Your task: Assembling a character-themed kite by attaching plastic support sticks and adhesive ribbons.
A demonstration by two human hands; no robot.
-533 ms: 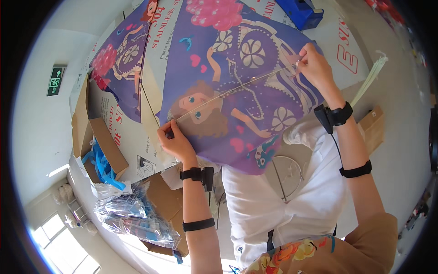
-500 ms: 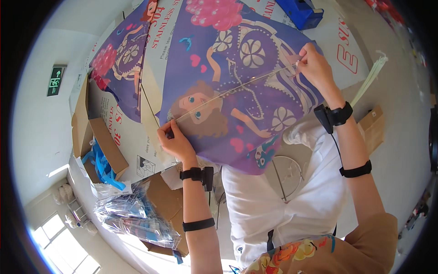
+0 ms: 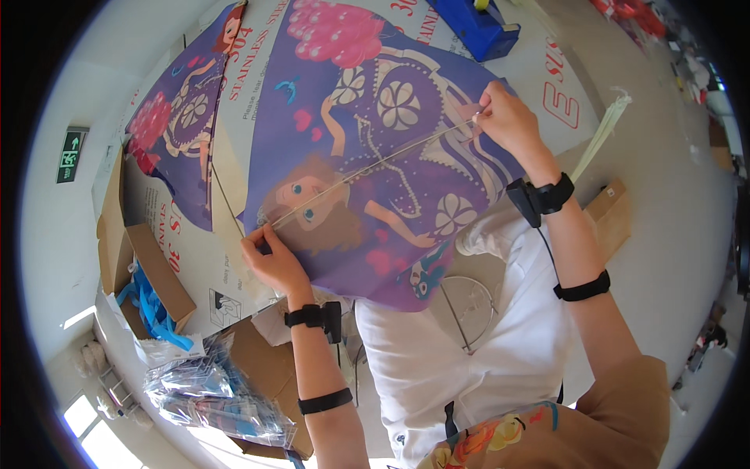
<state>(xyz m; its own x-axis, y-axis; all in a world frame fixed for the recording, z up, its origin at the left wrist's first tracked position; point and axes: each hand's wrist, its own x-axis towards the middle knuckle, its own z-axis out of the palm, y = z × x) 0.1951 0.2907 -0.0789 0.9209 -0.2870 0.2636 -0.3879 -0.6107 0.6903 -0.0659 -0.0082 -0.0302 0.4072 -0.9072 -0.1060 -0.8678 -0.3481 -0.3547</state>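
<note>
A large purple kite (image 3: 266, 117) printed with a cartoon figure and pink balls lies over the table and hangs toward my lap. A thin pale string (image 3: 391, 154) runs taut and slanting across it between my hands. My left hand (image 3: 275, 264) pinches one end of the string near the kite's left edge. At the kite's right side my right hand (image 3: 512, 125) pinches the other end between thumb and fingers. Another purple kite (image 3: 211, 94) with the same print lies to the left, a thin dark rod along its edge.
Printed white sheeting (image 3: 234, 285) covers the table. A blue tape dispenser (image 3: 488, 39) stands at the far side, a bundle of pale strands (image 3: 601, 137) on the right. To the left is a carton (image 3: 168, 273) with blue strips; below it are clear plastic packets (image 3: 219, 395).
The whole view has shifted, so the scene sits farther left. Both hands keep their pinch, and the string stays stretched across the kite.
</note>
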